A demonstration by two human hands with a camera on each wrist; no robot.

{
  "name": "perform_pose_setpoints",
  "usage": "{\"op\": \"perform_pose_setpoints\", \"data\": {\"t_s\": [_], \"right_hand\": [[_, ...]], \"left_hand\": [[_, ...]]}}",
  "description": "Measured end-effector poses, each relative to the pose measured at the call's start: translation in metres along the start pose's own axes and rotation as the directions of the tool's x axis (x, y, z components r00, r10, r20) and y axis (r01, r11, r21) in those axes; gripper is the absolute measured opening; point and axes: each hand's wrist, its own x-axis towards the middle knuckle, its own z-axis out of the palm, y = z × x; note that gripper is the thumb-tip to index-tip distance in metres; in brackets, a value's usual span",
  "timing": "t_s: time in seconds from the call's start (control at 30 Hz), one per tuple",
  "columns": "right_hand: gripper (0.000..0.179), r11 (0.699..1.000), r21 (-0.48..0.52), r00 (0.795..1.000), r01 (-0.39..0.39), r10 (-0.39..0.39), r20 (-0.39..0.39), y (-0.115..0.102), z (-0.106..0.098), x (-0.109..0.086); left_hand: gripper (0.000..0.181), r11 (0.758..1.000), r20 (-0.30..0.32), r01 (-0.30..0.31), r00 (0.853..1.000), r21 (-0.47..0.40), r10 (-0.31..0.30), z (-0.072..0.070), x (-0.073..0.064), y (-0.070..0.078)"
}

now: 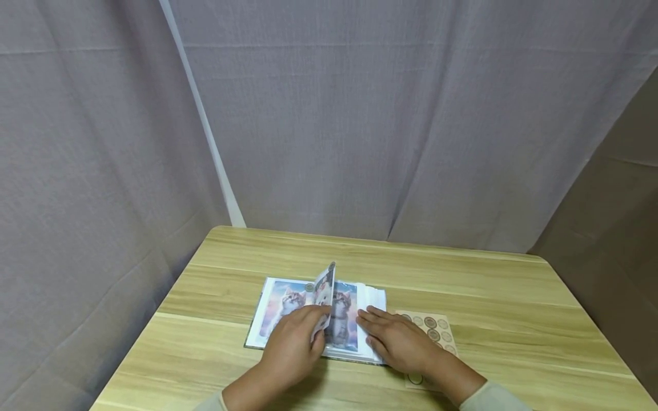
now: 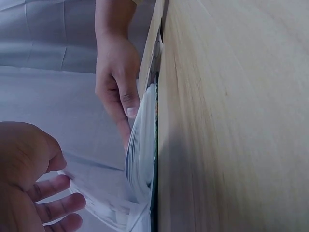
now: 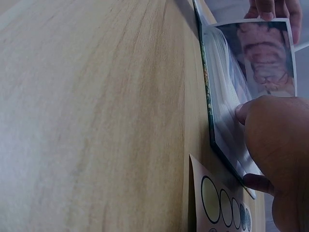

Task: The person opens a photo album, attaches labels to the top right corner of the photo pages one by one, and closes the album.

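A photo album (image 1: 371, 297) lies spread on the table, with kitten pictures (image 1: 288, 302) on both sides. One page (image 1: 324, 292) stands up near its middle, its edge pinched between the thumb and fingers of my left hand (image 1: 295, 344). In the right wrist view this raised page (image 3: 265, 53) shows a picture of a wrinkled animal face. My right hand (image 1: 401, 340) rests with its fingers extended on the right-hand pages, whose thick stack (image 2: 140, 150) shows from the side in the left wrist view. A round sticker (image 1: 309, 287) sits at the left page's top.
A tan sheet of round stickers (image 1: 432, 322) lies to the album's right, partly under my right hand and forearm. The wooden table (image 1: 488, 297) reaches back to grey curtains (image 1: 319, 131), which also hang along the left side.
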Motion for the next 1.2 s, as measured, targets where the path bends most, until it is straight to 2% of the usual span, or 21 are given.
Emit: {"op": "perform_pose_setpoints", "data": {"t_s": [0.2, 0.47, 0.67, 0.93, 1.1, 1.2], "right_hand": [[0.045, 1.000, 0.009, 1.000, 0.002, -0.002, 0.006, 0.001, -0.001, -0.001], [0.046, 1.000, 0.005, 1.000, 0.013, -0.013, 0.006, 0.001, 0.001, -0.001], [0.046, 1.000, 0.012, 1.000, 0.011, -0.011, 0.008, 0.001, 0.000, -0.001], [0.046, 0.999, 0.029, 1.000, -0.018, 0.017, 0.024, -0.001, 0.000, -0.001], [0.047, 0.998, 0.043, 0.998, -0.043, 0.041, 0.056, -0.001, 0.000, -0.001], [0.048, 0.997, 0.046, 0.996, -0.056, 0.053, 0.068, -0.001, 0.000, -0.001]], "left_hand": [[0.066, 1.000, -0.046, 0.006, 0.999, 0.027, -0.005, -0.006, -0.002, -0.004], [0.063, 0.997, -0.065, 0.035, 0.997, 0.064, -0.031, -0.014, -0.008, -0.011], [0.058, 0.996, -0.074, 0.045, 0.996, 0.079, -0.039, -0.019, -0.013, -0.016], [0.050, 0.989, -0.101, 0.095, 0.991, 0.109, -0.084, -0.025, -0.019, -0.025], [0.039, 0.986, -0.122, 0.096, 0.989, 0.136, -0.079, -0.029, -0.022, -0.028], [0.031, 0.982, -0.139, 0.117, 0.986, 0.151, -0.095, -0.031, -0.023, -0.030]]}}
